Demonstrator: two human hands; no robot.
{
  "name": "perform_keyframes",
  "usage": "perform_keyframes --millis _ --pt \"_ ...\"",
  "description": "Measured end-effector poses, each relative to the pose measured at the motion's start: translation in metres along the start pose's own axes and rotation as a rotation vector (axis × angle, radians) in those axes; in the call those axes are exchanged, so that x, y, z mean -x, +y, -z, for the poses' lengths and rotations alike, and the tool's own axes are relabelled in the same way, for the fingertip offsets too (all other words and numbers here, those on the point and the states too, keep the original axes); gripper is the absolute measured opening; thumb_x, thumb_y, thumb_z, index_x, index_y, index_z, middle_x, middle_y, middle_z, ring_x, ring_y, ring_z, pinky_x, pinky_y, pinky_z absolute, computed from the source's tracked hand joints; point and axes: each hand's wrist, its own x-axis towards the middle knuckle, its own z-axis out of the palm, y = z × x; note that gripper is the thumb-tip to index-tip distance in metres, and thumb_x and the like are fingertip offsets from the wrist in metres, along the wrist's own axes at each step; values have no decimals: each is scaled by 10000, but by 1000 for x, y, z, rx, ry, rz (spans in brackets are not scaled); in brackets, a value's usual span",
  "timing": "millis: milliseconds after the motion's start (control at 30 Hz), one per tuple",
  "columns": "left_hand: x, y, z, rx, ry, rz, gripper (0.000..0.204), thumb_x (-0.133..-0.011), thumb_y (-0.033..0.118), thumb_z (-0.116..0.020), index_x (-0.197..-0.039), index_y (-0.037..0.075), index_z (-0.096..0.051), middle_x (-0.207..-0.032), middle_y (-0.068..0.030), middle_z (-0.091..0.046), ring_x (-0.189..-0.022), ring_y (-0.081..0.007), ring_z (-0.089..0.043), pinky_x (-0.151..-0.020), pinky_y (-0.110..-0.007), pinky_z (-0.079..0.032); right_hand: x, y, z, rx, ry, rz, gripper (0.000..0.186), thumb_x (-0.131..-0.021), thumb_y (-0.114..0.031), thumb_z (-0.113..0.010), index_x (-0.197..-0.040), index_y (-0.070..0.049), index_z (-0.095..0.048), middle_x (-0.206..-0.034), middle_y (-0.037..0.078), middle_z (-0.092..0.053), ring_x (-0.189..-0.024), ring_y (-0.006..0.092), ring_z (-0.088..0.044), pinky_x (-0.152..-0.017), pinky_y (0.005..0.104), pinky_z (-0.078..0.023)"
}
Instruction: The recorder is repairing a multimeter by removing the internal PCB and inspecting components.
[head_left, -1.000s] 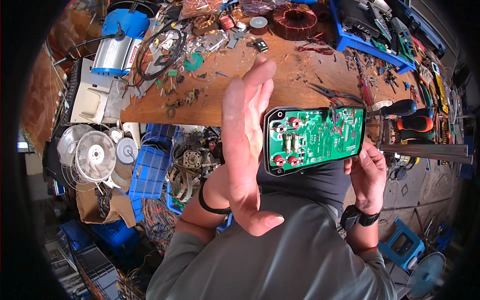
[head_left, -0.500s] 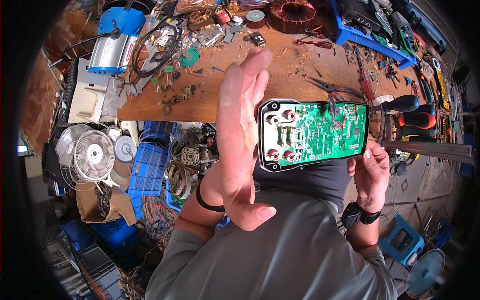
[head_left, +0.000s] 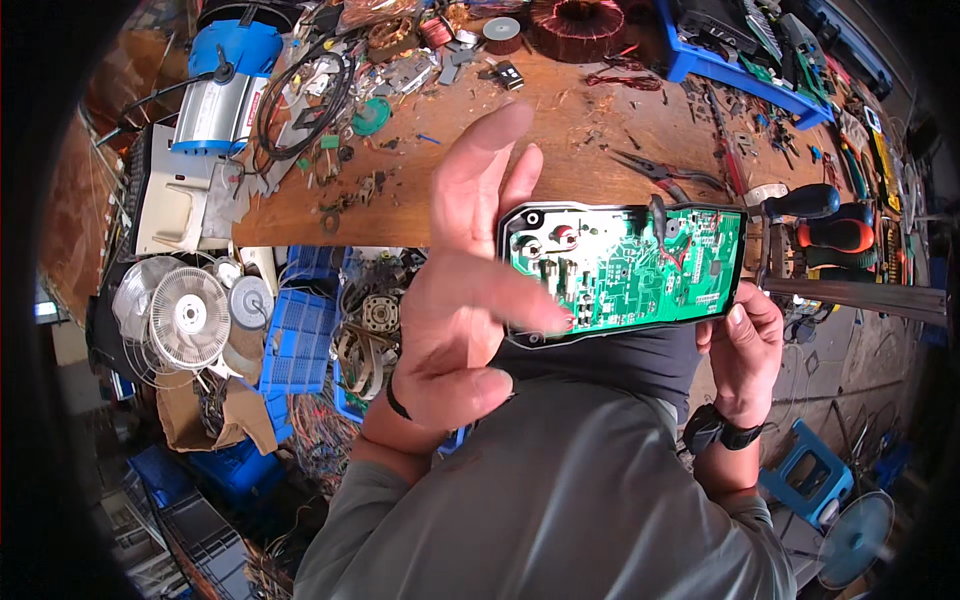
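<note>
The left hand [head_left: 450, 320] is spread, one blurred finger hiding the circuit board's [head_left: 630, 270] near-left corner; contact cannot be told. The board sits in a black case [head_left: 739, 255] above the lap. Past its far edge, sparsely littered workbench [head_left: 575, 145] opens toward long-nose pliers [head_left: 665, 178]. The right hand [head_left: 748, 350] pinches the case's near-right corner, some fingers hidden.

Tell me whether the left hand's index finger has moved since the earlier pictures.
Yes: against the pliers, the left hand has swung its index finger down and right, across the circuit board.
</note>
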Motion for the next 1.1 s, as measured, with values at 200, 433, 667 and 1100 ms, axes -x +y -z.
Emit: perform_keyframes --millis 200,433,667,1100 --pt "1 -7 2 113 45 -138 185 -833 347 -734 -711 242 -643 -1617 -258 -117 -1499 -472 -26 -1202 -564 -13 2 1 -8 6 -9 34 291 -946 -168 -665 -1151 35 -629 -934 125 -692 -703 198 -654 -585 291 -516" --pt "3 -9 1 186 136 -141 222 -818 264 -762 -685 184 -603 -1604 -210 -205 -1498 -453 -74 -1213 -575 -67 5 0 -15 50 -4 48 288 -949 -161 -662 -1156 37 -633 -922 119 -693 -700 178 -656 -589 273 -520" --pt "3 -16 18 165 60 -168 207 -926 326 -627 -811 155 -602 -1563 -227 -280 -1487 -429 -163 -1196 -584 -148 6 0 -23 46 16 37 294 -953 -141 -655 -1185 36 -625 -906 109 -691 -713 165 -651 -602 267 -521" --pt "2 -21 11 84 141 80 835 -712 336 -777 -1404 60 -400 -1486 -216 -314 -1441 -350 -283 -1139 -524 -297 5 0 -25 47 85 -41 274 -970 -124 -621 -1190 39 -622 -875 86 -682 -711 145 -640 -599 254 -505"
